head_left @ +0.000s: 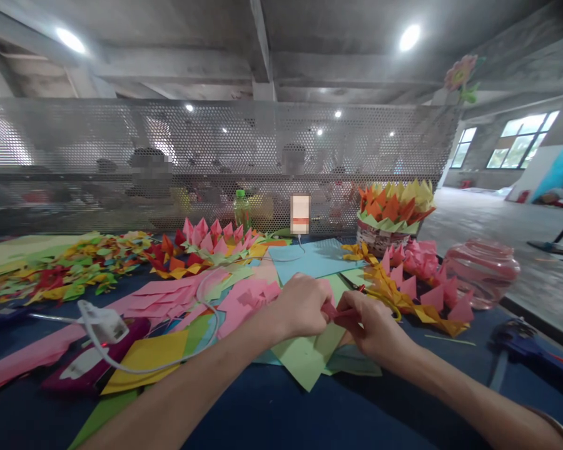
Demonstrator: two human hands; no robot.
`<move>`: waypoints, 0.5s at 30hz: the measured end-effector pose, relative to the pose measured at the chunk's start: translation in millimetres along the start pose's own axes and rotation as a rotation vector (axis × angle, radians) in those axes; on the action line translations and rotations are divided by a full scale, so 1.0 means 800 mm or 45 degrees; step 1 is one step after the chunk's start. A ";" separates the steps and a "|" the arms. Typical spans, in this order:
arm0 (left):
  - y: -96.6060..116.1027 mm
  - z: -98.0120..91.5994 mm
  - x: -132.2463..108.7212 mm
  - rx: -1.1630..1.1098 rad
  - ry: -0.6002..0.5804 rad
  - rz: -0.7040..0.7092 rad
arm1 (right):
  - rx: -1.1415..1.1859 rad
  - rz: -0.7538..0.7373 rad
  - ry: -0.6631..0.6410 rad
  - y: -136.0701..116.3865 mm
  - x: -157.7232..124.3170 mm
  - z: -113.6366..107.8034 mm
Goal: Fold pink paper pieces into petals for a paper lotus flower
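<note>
Fingers (351, 302) of the left hand (304, 305) and right hand (371, 320) pinch a small pink piece (330, 310) between them, over the green sheets (306, 365); its folding looks unfinished, though the grip hides its exact shape. Already folded, it seems, are the pink points (216, 232) beyond the left hand, the pink spikes (434, 299) right of the right hand, and the orange points (378, 205) topping the basket (380, 239). Flat pink paper (169, 294) lying to the left appears still unworked.
</note>
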State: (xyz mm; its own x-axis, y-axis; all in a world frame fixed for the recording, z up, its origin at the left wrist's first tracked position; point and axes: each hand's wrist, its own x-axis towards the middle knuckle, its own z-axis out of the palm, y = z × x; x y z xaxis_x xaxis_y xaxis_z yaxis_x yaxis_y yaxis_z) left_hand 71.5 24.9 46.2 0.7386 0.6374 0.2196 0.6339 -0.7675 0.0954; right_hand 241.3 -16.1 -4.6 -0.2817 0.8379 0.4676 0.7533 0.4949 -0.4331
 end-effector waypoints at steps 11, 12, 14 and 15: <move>-0.012 0.001 0.002 -0.213 -0.058 -0.031 | 0.023 -0.037 0.010 0.003 0.004 -0.001; -0.012 0.002 0.002 -0.200 -0.059 -0.035 | 0.008 -0.041 0.006 0.002 0.003 -0.001; -0.012 0.005 0.004 -0.152 -0.051 -0.048 | -0.016 -0.051 0.001 0.000 0.002 -0.002; -0.012 0.006 0.004 -0.121 -0.045 -0.050 | -0.019 -0.061 -0.005 -0.001 0.002 -0.002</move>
State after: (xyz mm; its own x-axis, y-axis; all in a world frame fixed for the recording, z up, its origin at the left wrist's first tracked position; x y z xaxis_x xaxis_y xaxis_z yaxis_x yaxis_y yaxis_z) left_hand 69.1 34.8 41.4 0.7220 0.6681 0.1798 0.6395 -0.7436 0.1952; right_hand 241.0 -15.6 -2.5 -0.3196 0.8144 0.4844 0.7480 0.5306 -0.3986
